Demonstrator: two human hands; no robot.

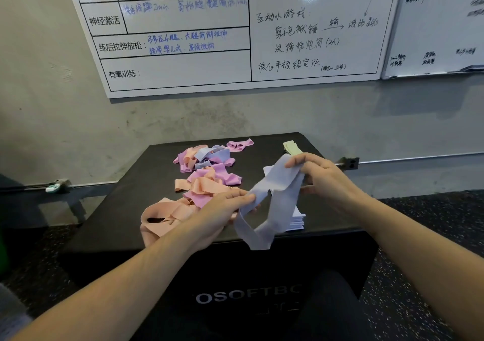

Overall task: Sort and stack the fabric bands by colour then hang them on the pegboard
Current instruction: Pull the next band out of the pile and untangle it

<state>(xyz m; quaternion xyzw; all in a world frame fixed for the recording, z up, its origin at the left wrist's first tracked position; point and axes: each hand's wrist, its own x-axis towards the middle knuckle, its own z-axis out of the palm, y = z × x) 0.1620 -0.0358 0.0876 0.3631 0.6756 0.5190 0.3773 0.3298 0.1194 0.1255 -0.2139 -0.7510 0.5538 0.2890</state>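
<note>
Lavender band (pixel 275 199): frame centre, pinched at its lower end by left hand (pixel 222 209), upper end by right hand (pixel 324 175); white stack (pixel 297 220) beneath; mixed pile of peach, pink, lavender bands (pixel 204 178) centre-left on black box (pixel 125 209); green stack (pixel 292 147) beyond

We are seeing the lilac band (pixel 272 201) hiding most of the pale stack (pixel 297 221), and the whiteboard (pixel 235 26) running off the top edge, its small writing perhaps too blurred to read.

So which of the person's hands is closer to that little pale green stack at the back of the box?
The right hand. It holds the lavender band just in front of the green stack. The left hand grips the band's other end, farther forward and left.
</note>
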